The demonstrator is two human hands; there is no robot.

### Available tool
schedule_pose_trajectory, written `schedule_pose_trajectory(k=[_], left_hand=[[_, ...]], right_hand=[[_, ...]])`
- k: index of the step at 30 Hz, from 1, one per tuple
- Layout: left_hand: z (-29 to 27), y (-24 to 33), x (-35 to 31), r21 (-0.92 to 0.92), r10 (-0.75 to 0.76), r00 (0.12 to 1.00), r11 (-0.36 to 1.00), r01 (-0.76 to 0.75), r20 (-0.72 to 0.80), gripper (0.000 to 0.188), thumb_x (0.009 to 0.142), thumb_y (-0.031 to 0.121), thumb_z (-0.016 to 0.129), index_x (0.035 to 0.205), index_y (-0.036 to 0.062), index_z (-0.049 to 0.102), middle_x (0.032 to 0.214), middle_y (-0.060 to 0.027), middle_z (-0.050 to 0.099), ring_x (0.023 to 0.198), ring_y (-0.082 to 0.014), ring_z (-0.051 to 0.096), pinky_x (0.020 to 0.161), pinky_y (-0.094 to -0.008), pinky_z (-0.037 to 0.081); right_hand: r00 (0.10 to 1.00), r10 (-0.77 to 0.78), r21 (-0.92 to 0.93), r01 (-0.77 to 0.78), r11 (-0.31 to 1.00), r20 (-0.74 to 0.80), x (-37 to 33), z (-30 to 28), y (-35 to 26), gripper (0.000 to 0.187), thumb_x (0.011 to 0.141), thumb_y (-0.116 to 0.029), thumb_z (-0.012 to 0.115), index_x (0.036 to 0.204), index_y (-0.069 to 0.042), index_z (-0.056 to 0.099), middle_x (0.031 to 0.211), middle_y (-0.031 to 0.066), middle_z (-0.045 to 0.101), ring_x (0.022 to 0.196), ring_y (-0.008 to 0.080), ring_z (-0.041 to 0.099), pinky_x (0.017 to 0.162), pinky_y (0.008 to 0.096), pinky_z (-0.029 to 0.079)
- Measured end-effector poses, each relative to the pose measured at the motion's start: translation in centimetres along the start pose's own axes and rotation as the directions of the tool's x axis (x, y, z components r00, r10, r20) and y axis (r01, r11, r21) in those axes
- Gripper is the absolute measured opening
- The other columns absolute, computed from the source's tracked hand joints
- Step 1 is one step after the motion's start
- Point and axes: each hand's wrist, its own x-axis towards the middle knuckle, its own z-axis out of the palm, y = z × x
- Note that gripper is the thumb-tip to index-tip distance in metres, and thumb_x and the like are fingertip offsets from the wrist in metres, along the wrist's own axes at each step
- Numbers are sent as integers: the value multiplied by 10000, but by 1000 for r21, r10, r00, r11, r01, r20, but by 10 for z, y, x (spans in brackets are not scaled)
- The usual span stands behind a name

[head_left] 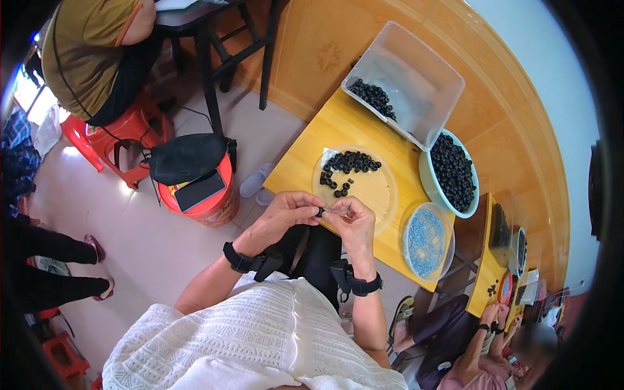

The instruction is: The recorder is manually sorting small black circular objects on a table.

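My left hand [286, 214] pinches a small black ring-like part [320, 212] between thumb and fingertips, just in front of the table's near edge. Close beside it, my right hand [354, 224] has its thumb and fingers pressed together at the same part; what they grip is too small to make out. Beyond my hands, a clear round tray [380, 201] lies on the yellow table [305, 149]. On the tray are several loose black ring-like parts [354, 161], clustered mostly toward its far side. Both wrists wear black straps.
A clear plastic bin [429, 84] with black parts leans at the table's far side. Next to it is a pale blue basin [426, 175] full of them. A clear dish [448, 244] holds small bluish pieces. Left stands a red bucket [214, 211] bearing a phone [200, 190]. Other people sit nearby.
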Motion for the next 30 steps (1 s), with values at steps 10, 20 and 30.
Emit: schedule_pose_trajectory(k=[10,20,30], left_hand=[[0,-1,0,-14,13,1000,1000,-13,20,171,860,59,552,1013,-1,598,937,-50,615,831,-114,610,763,-234,502],[-3,-4,2,-108,-2,1000,994,-2,-28,171,859,60,548,1008,-11,595,934,-64,620,820,-126,617,761,-244,514],[-10,-1,-1,-160,-28,997,987,17,-66,158,871,71,533,998,-10,583,921,-81,613,795,-132,624,742,-235,518]], right_hand=[[996,-77,-150,70,986,-40,-9,6,2,139,696,63,678,782,0,589,682,16,589,624,68,559,588,198,446],[786,-613,-778,430,458,74,-28,30,1,99,722,47,602,815,18,619,730,130,578,663,280,583,588,318,465],[920,-384,-818,277,505,75,78,-49,32,156,666,69,572,796,6,631,768,168,597,721,346,590,634,388,472]])
